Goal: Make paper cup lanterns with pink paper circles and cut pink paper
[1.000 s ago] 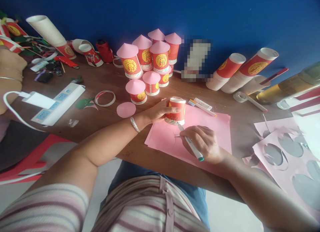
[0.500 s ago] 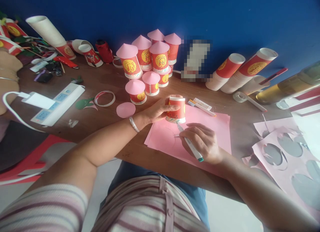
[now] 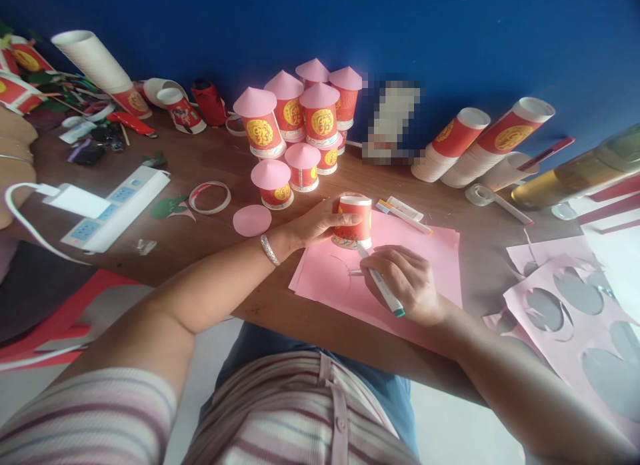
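Observation:
My left hand [image 3: 317, 223] grips a red paper cup [image 3: 354, 221] standing upside down on a stack of pink paper [image 3: 440, 258]. My right hand [image 3: 407, 281] is closed round a white marker pen [image 3: 381, 283] with a green end, its tip at the base of the cup on the near side. A faint curved pen line shows on the pink paper to the left of the cup. A silver bracelet [image 3: 270, 249] sits on my left wrist.
Several red cups with pink cone lids [image 3: 293, 121] cluster at the back. A pink paper disc [image 3: 252, 220], a tape ring [image 3: 210, 197] and a white power strip [image 3: 113, 208] lie left. Cup stacks [image 3: 487, 145] and cut-out pink sheets [image 3: 575, 311] are right. Another person's arm [image 3: 13, 165] is far left.
My right hand has shifted slightly up and right, bringing the pen tip closer along the cup's base. The left hand and cup barely moved.

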